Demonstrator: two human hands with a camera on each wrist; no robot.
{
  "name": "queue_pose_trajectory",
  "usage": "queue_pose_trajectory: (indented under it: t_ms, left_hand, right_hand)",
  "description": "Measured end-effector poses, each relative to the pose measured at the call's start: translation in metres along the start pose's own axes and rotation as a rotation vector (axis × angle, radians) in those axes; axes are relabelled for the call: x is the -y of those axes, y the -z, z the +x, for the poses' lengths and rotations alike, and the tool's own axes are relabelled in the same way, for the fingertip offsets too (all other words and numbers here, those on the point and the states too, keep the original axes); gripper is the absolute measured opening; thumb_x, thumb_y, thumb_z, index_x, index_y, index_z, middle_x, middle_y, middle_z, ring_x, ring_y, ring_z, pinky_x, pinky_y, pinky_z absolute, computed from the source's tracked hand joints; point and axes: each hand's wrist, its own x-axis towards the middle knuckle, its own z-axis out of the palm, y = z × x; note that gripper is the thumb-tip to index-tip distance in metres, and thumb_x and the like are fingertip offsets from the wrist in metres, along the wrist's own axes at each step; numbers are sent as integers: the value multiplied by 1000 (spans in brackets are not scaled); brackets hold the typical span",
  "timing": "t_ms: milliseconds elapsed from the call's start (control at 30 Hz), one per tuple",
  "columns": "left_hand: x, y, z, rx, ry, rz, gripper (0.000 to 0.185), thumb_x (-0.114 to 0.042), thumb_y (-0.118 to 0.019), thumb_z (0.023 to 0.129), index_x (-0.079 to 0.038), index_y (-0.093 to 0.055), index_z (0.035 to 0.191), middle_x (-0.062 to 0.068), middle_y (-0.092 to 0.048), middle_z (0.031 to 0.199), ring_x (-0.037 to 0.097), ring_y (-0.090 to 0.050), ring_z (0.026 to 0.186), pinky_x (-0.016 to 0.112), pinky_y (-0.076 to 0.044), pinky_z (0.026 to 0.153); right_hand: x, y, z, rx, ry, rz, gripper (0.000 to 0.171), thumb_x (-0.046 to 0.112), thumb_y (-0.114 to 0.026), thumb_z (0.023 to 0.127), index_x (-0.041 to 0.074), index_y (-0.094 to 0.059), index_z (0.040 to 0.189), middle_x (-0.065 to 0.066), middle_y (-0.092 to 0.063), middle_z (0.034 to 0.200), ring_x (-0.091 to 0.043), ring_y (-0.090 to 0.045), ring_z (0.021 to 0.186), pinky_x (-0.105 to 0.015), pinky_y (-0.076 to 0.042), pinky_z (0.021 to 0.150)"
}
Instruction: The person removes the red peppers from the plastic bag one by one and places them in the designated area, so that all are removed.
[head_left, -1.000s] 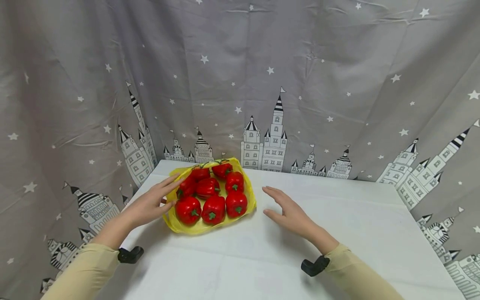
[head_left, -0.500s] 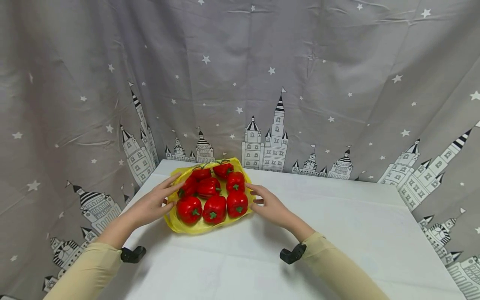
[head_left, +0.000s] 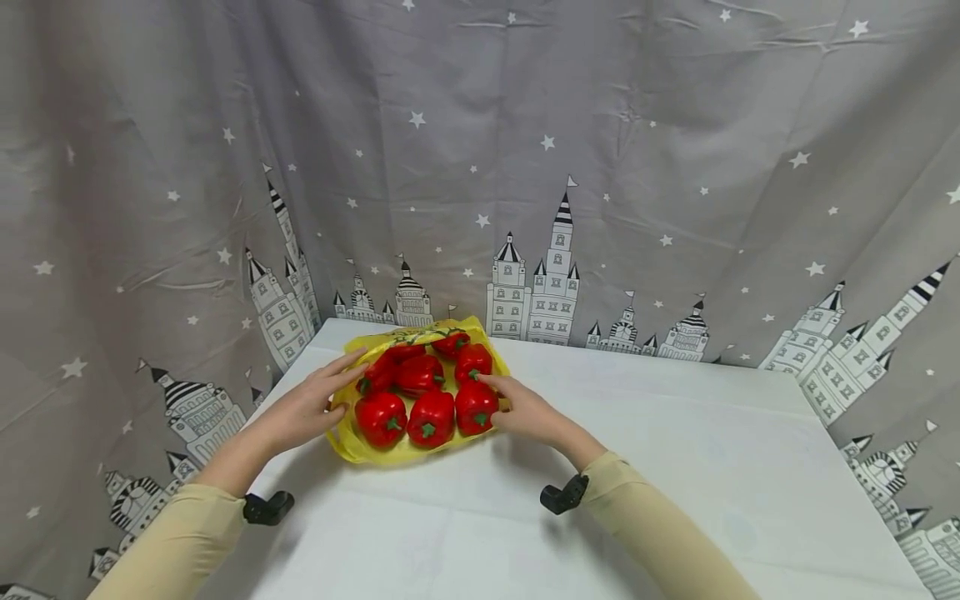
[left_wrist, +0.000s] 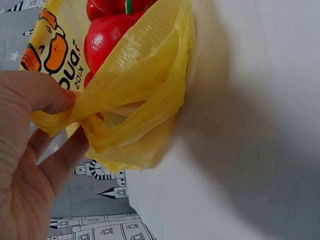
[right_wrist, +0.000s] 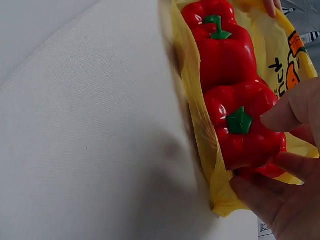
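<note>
Inside the yellow bag [head_left: 378, 456] on the white table [head_left: 480, 533]: red peppers [head_left: 431, 419], partly hidden at the back by plastic. Pinching the bag's edge with the left hand [head_left: 303, 407]. Curving round the front right pepper [head_left: 472, 408] with the right hand [head_left: 528, 411]; cannot tell whether gripping.

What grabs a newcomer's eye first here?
The glossy red peppers in the open yellow bag, at the far left of the white table. Next, the hands: the left hand pinches the bag's left edge, the right hand is at the front right pepper. Behind the table, a grey curtain printed with castles and stars.
</note>
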Motion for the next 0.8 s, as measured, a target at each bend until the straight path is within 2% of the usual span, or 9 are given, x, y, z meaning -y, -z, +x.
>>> queue_pose_trajectory:
  t_ms: [167, 333, 467, 600, 800]
  left_hand:
    - [-1, -2, 3, 5, 25, -118, 65, 5, -57, 84, -9, -35, 143, -4, -12, 154, 30, -20, 136, 46, -43, 93]
    - [-1, -8, 5, -23, 52, -261, 68, 5, -57, 85, -14, -33, 145, -7, -11, 154, 25, -22, 135, 40, -48, 86]
    - [-1, -12, 5, -31, 74, -354, 68, 4, -58, 85, -16, -33, 145, -8, -11, 153, 24, -21, 136, 43, -48, 87]
    - [0, -15, 5, -27, 102, -395, 67, 2, -58, 86, -20, -34, 145, -10, -10, 153, 24, -18, 137, 47, -46, 90]
    - [2, -17, 2, -27, 104, -398, 66, 1, -57, 87, -21, -35, 145, -10, -13, 153, 25, -17, 138, 53, -41, 93]
  right_hand:
    - [3, -2, 5, 24, -11, -36, 70, 14, -57, 80, 23, -33, 145, 0, -35, 143, -19, -34, 128, -43, -34, 103]
    - [6, -3, 9, 54, -21, -16, 73, 11, -59, 79, 21, -32, 145, -2, -33, 144, -22, -31, 130, -45, -32, 103]
    - [5, -3, 14, 69, -43, 4, 75, 9, -60, 77, 21, -31, 145, -1, -32, 144, -21, -31, 130, -45, -32, 104]
    - [3, -4, 19, 79, -49, 16, 74, 7, -61, 77, 21, -33, 144, -1, -33, 143, -21, -31, 130, -45, -31, 104]
    - [1, -6, 23, 95, -62, 2, 70, 8, -62, 76, 23, -39, 140, -2, -36, 139, -21, -34, 126, -43, -35, 101]
